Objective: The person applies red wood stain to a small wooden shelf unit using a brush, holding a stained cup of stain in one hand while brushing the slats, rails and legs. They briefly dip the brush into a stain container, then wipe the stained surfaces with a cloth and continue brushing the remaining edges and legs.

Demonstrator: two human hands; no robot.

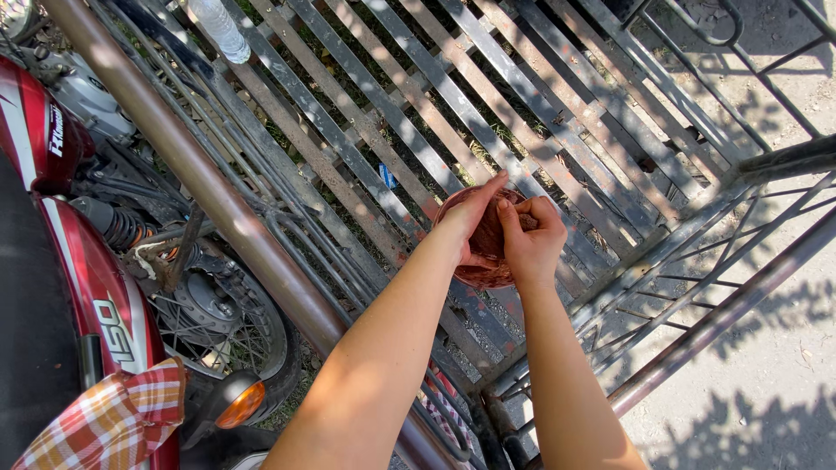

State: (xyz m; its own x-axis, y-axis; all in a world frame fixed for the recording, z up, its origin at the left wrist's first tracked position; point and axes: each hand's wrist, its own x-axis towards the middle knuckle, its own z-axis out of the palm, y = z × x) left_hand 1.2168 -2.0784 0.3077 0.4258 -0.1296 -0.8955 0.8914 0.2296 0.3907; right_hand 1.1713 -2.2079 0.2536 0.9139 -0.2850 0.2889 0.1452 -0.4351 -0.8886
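The person held a small reddish-brown bowl above the slatted metal bed of a cart, beside a red motorcycle. The left hand cupped its near rim, fingers closed around it; the right hand was curled shut on something inside (what, could not be told). The bowl looked light, rigid and likely breakable, best gripped by rim and underside.

Outdoor roadside spot — parked red motorcycle, slatted metal cart, sunlit dirt ground.
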